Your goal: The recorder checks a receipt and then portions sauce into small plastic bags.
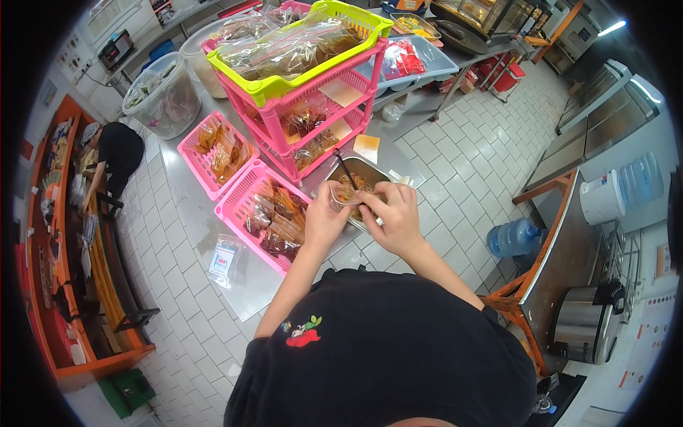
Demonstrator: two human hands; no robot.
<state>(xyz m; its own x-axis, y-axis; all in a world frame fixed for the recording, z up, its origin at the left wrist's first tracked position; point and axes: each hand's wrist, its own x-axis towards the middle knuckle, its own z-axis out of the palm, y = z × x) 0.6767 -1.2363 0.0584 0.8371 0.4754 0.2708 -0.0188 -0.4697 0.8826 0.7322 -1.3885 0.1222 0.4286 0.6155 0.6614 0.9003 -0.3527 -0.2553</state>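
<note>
My left hand [326,218] holds a small clear plastic cup [342,193] tilted over a steel food pan [385,169]. On the cup's right side are the bent fingers of my right hand [394,218], gripping near its rim; whether a lid is there I cannot tell. The pan contains chopped, sauced food [358,180], partly hidden by my hands. A dark-handled utensil [344,164] leans in it. Left of my forearm, a pink basket [227,209] contains several bags of reddish-brown sauce [277,213].
A pink tiered rack [292,160] with a yellow-green basket [260,96] on top rises beyond the pan. Another pink basket [188,143], a printed bag [222,261] and a large plastic tub [160,99] stand on the steel table [245,299]. A person [120,152] bends at orange shelving, far left.
</note>
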